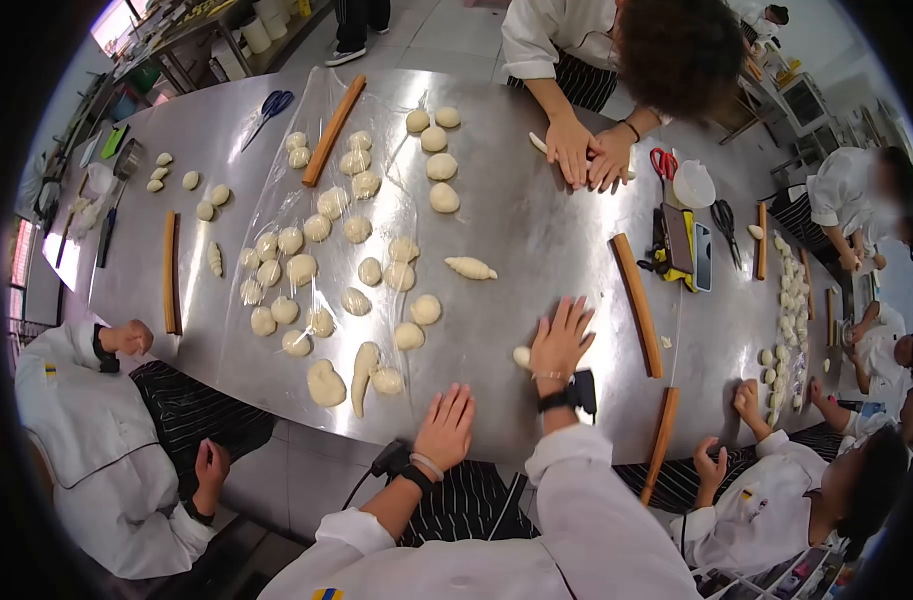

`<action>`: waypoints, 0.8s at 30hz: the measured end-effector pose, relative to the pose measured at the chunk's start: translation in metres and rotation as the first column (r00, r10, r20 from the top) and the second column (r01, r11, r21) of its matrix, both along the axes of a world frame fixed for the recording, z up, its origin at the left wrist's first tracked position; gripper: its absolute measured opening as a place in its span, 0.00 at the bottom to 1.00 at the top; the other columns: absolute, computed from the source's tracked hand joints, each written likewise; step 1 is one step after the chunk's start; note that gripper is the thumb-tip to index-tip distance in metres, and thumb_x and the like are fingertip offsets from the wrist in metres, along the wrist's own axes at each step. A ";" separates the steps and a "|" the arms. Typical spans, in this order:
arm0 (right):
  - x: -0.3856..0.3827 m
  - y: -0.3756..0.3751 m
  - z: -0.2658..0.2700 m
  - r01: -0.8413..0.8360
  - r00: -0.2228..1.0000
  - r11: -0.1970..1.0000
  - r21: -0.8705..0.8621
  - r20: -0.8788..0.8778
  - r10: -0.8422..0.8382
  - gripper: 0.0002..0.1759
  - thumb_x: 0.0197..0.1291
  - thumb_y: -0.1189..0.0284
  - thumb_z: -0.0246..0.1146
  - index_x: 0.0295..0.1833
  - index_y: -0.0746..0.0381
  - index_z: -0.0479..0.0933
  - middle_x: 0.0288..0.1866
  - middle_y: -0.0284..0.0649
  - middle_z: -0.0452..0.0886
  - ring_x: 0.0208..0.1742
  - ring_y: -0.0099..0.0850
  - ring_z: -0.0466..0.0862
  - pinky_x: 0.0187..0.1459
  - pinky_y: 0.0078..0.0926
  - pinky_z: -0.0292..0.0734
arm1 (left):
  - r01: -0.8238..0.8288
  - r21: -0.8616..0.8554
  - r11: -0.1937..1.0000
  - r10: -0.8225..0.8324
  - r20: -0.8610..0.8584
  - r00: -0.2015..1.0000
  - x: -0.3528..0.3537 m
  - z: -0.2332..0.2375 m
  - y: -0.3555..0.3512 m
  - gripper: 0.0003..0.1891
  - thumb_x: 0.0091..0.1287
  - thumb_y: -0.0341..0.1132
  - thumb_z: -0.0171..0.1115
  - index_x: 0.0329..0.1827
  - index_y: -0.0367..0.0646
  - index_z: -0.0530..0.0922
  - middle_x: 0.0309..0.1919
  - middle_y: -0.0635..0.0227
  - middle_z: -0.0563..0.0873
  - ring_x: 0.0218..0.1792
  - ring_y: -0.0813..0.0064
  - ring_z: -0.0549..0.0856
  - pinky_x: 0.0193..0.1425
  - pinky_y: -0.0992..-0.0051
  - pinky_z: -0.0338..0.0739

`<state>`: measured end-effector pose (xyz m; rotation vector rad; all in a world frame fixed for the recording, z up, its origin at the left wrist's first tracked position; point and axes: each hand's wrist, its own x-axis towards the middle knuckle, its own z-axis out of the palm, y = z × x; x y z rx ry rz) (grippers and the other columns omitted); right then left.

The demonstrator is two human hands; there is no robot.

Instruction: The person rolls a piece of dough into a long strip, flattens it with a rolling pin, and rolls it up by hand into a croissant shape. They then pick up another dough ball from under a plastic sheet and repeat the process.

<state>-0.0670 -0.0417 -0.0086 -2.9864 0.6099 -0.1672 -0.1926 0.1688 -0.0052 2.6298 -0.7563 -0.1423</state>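
My right hand (560,340) lies palm down on the steel table (497,370), fingers stretched out, with a small piece of dough (522,357) showing at its left side. What is under the palm is hidden. My left hand (445,425) is flat at the table's near edge, its fingers extended and nothing seen in it. Ahead of my hands a ridged, spiral-shaped dough piece (472,268) rests on the metal. Many dough balls (357,229) are spread to the left, several under clear plastic film (307,200). A longer dough strip (363,378) lies near the film's close end.
Across the table a person's hands (589,155) press on dough. Wooden rolling pins (638,305) (335,130) (171,272) (661,445) lie about. Red scissors (664,163), a white bowl (694,184), a phone (703,256) and black scissors (725,225) are at right. Co-workers stand on both sides.
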 end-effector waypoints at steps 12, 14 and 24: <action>-0.056 0.010 0.002 -0.029 0.993 0.996 0.084 -0.111 0.038 0.34 0.64 0.58 0.52 0.72 0.60 0.56 0.77 0.46 0.49 0.76 0.52 0.45 0.69 0.62 0.38 | 0.007 0.007 1.000 -0.006 -0.016 1.000 0.002 0.004 -0.001 0.28 0.57 0.35 0.54 0.62 0.36 0.68 0.67 0.55 0.66 0.70 0.58 0.62 0.73 0.57 0.52; 0.004 -0.006 0.000 0.014 1.000 0.999 0.051 0.001 -0.014 0.33 0.65 0.57 0.50 0.72 0.59 0.57 0.76 0.46 0.50 0.76 0.51 0.47 0.69 0.60 0.41 | 0.001 0.006 1.000 -0.001 -0.001 1.000 0.003 0.003 -0.001 0.28 0.57 0.35 0.54 0.62 0.36 0.68 0.67 0.55 0.66 0.70 0.58 0.62 0.73 0.57 0.52; -0.135 0.022 0.015 -0.138 0.956 0.969 0.207 -0.227 0.185 0.36 0.60 0.56 0.56 0.73 0.55 0.57 0.77 0.45 0.49 0.76 0.55 0.43 0.70 0.62 0.36 | 0.003 0.007 1.000 -0.003 -0.004 1.000 0.002 0.004 -0.001 0.27 0.57 0.36 0.54 0.61 0.36 0.69 0.67 0.55 0.66 0.70 0.58 0.61 0.73 0.57 0.52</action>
